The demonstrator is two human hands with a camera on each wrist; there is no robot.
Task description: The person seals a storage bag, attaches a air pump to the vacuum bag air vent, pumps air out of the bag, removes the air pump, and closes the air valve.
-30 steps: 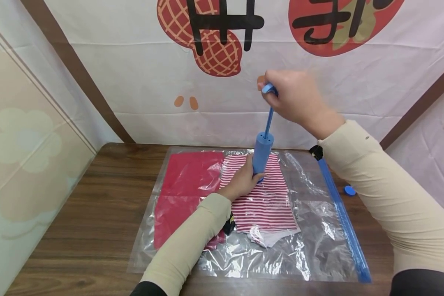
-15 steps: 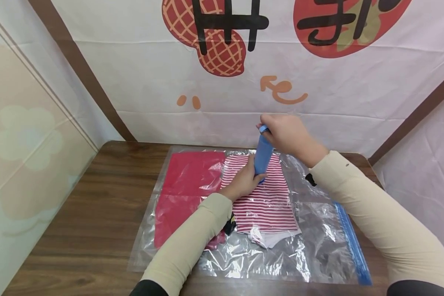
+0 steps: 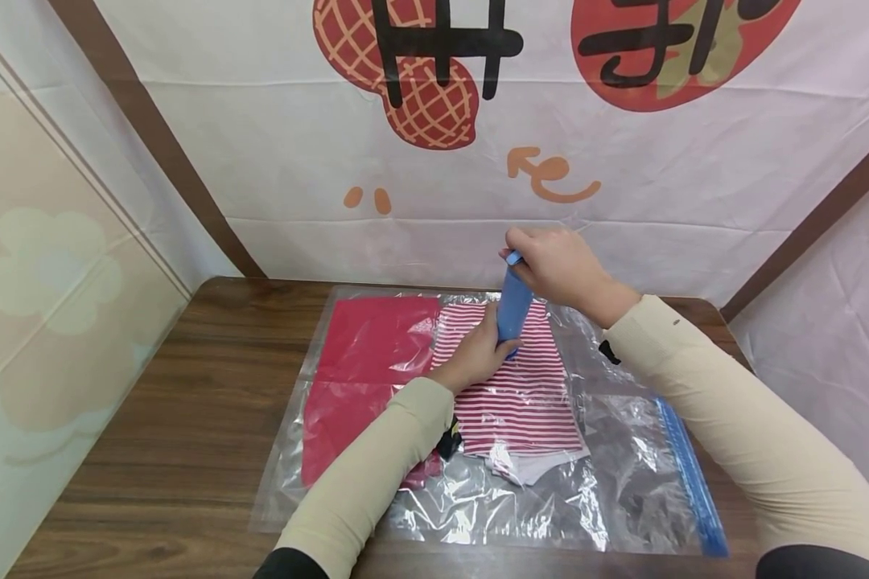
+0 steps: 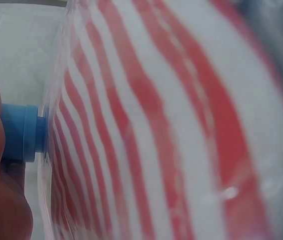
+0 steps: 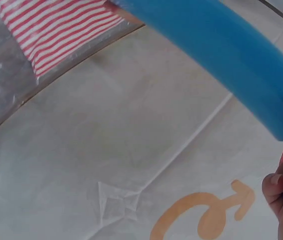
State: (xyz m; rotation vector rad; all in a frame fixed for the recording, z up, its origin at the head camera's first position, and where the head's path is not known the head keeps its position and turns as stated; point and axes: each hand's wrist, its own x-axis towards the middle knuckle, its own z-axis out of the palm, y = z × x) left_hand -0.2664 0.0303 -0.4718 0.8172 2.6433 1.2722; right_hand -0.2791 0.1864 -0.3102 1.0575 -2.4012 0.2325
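Observation:
A blue hand pump [image 3: 514, 310] stands slightly tilted on a clear plastic storage bag [image 3: 623, 450]. My left hand [image 3: 478, 352] grips the lower part of its barrel. In the left wrist view, the pump's narrow nozzle [image 4: 41, 134] meets the bag's surface. My right hand [image 3: 561, 265] holds the handle, which sits down against the top of the barrel with no rod showing. Inside the bag lie a red-and-white striped garment [image 3: 517, 410] under the pump and a folded red cloth [image 3: 376, 346] to its left. The right wrist view shows the barrel [image 5: 221, 60] and my curled fingers [image 5: 276, 185].
The bag lies flat on a brown wooden table [image 3: 152, 418], with a blue zip strip [image 3: 688, 474] along its right edge. A printed white curtain [image 3: 282, 161] hangs behind the table, and more fabric hangs at both sides.
A second ago the rod stood well out of the barrel; my right hand has since pushed the handle down. My left hand has stayed in place. Little differs over the last half second.

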